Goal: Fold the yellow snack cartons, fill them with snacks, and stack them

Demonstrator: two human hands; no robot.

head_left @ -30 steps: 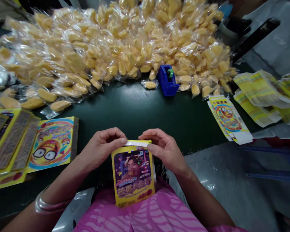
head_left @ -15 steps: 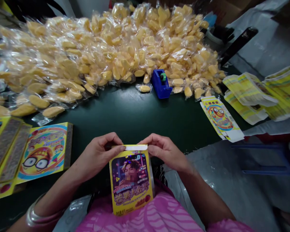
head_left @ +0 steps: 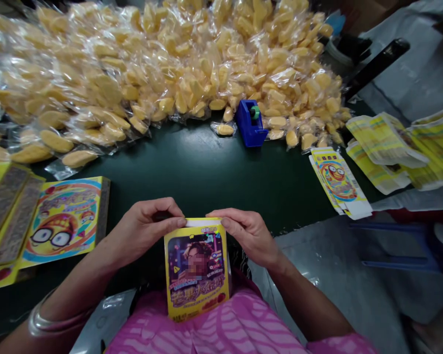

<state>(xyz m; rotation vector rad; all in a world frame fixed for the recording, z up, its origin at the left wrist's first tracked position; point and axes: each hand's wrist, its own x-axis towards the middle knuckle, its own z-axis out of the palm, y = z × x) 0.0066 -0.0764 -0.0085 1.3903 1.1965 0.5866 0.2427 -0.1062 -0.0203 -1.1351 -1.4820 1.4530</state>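
Observation:
A yellow printed cardboard box [head_left: 197, 270] stands upright against my lap, its picture side facing up toward me. My left hand [head_left: 157, 219] pinches the left end of its top edge, where a white flap shows. At the right end of that same edge, my right hand [head_left: 245, 231] has thumb and fingers closed on the flap. Whether anything is inside the box is hidden. To the left lie finished-looking yellow boxes, the nearest being a box with a cartoon face [head_left: 64, 221].
A large heap of yellow pieces in clear bags [head_left: 206, 64] covers the back of the green table [head_left: 192, 167]. In front of it stands a blue tape dispenser [head_left: 251, 125]. Flat printed cartons [head_left: 337, 179] and stacked yellow cartons [head_left: 387, 142] lie right. A blue stool [head_left: 391, 246] stands beyond.
Both hands have shifted slightly inward along the top edge, the right hand's thumb now over the flap. The white flap shows narrower. The view has tilted a little.

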